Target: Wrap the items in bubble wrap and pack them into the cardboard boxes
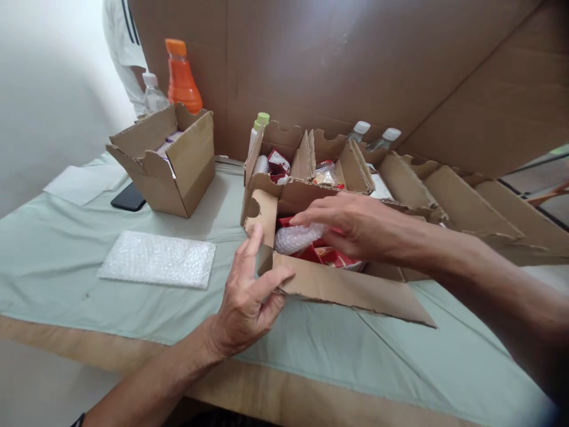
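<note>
An open cardboard box (347, 283) lies in front of me with its near flap folded outward. My left hand (246, 296) grips its near left corner, index finger along the side flap and thumb on the front flap. Over the opening, my right hand (362, 225) has its fingers closed around a bubble-wrapped bundle (296, 238); what the wrap covers cannot be made out. Red packets (331, 256) lie beneath it inside the box. On the cloth to the left rests a flat bubble wrap sheet (157, 260), apart from both hands.
Behind stand several open cardboard boxes (320, 157) with red packets inside. At left are another box (191, 160), a black phone (128, 197), white paper (84, 182) and an orange bottle (183, 83). A person in a white sleeve (124, 35) stands behind the cardboard panel (284, 65).
</note>
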Motion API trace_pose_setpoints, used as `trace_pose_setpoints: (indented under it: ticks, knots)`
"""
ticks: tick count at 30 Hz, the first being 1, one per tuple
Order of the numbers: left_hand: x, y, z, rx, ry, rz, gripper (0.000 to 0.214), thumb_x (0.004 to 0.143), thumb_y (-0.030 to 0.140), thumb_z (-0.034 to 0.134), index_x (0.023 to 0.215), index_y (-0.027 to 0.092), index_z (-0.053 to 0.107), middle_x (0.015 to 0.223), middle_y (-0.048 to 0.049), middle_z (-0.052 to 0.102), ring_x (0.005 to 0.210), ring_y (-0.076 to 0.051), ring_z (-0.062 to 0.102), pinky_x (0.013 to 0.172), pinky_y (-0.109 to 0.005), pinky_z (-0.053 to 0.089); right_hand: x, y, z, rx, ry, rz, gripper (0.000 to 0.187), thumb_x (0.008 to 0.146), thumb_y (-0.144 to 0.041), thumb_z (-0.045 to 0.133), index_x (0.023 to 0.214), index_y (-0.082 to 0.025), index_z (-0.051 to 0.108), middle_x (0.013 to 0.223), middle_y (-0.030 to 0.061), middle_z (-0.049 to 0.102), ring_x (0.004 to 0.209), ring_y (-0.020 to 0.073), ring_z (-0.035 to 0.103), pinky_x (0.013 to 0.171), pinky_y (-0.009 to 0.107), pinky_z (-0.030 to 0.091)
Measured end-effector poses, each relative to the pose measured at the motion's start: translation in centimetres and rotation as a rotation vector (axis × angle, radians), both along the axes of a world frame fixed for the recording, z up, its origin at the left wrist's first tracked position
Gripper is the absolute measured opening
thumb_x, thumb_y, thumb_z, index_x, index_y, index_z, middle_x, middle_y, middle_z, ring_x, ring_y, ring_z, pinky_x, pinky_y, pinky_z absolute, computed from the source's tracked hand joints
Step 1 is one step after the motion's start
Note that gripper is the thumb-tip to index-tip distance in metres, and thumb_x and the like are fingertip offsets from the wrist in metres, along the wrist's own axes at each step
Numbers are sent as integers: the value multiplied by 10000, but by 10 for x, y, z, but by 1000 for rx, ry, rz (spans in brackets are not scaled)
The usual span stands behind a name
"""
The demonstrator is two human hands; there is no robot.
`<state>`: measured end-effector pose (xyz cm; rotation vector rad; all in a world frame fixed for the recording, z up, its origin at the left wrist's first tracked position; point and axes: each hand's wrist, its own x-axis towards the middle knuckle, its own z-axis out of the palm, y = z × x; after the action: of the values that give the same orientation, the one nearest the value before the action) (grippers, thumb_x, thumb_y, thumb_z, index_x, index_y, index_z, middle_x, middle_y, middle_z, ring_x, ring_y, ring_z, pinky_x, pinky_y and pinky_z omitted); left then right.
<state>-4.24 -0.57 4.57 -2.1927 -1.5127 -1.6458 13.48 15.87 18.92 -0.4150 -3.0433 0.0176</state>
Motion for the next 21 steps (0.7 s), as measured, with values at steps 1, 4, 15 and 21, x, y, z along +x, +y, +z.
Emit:
trace_pose_setpoints:
  ticks: [1,4,15,21]
  knots:
    - [0,0,0,5,3,1,315,914,87,596,1184,233,670,1758,-126,184,1531,-393,380,1157,-592,437,-4,-3,-3,41,-51,-1,398,817,-76,574,1096,-278,774,845,16,728,719,191,624,656,327,417]
    - [0,1,-1,21,15,8,321,914,87,595,1188,237,669,1757,-125,192,1525,-391,393,1151,-590,445,-17,-8,-14,127,-151,28,258,831,-121,656,920,-311,804,822,21,711,767,205,573,702,352,355]
    - [2,0,-2,3,2,6,314,934,100,582,1205,243,647,1770,-106,151,1550,-380,357,1166,-587,439,-39,-6,-45,19,-126,10,189,880,-44,638,868,-210,728,922,28,756,833,190,625,726,330,352]
    - [3,1,-5,16,2,-33,426,913,73,568,1301,246,596,1773,-116,130,1576,-389,314,1185,-586,435,-40,-8,-52,-8,-140,-34,193,906,-50,615,868,-191,742,881,35,765,814,190,681,766,337,403]
